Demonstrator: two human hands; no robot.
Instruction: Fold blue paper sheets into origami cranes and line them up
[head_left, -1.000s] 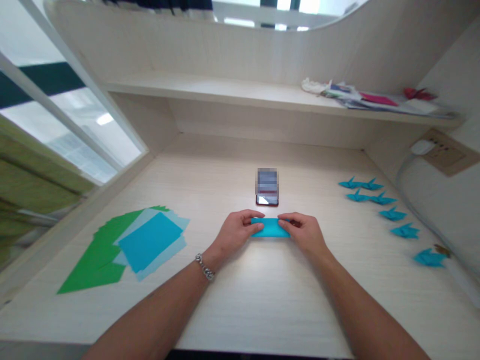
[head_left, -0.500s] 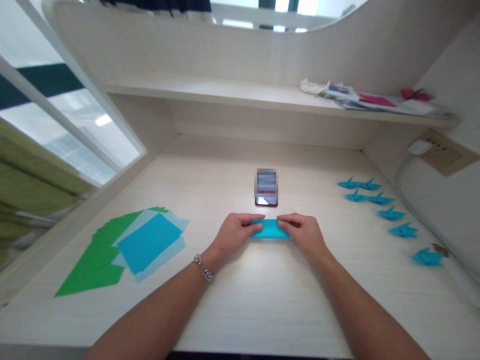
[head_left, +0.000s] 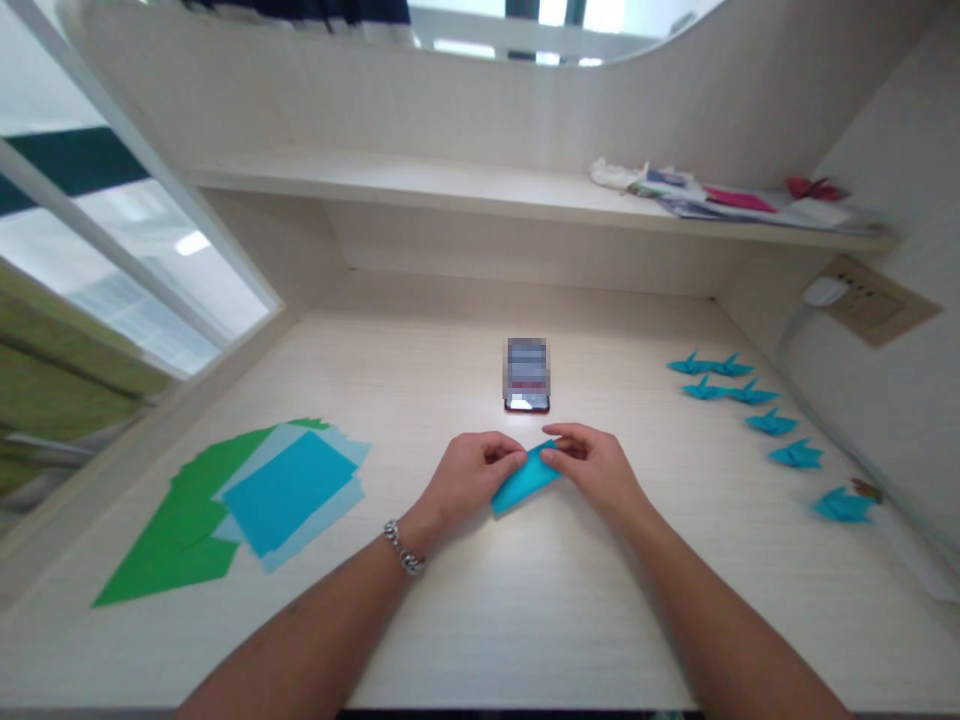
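Note:
Between my hands, just above or on the desk, is a folded strip of blue paper (head_left: 525, 482), slanting with its left end nearer to me. My left hand (head_left: 478, 470) pinches its upper left edge between thumb and fingers. On the paper's right end, my right hand (head_left: 592, 460) has its thumb and bent fingers closed, the index finger lifted a little. A phone (head_left: 527, 374) lies just beyond the hands, its screen blurred out.
Sheets of blue paper (head_left: 292, 490) lie over green paper (head_left: 165, 540) on the left. Several blue paper cranes (head_left: 796, 454) line the right side. A cable runs down from the wall socket (head_left: 874, 300). Papers (head_left: 739, 200) rest on the shelf (head_left: 420, 185).
The blue strip has turned from level to slanting, its left end coming toward me. My right index finger has lifted off its edge. The whole view has shifted slightly.

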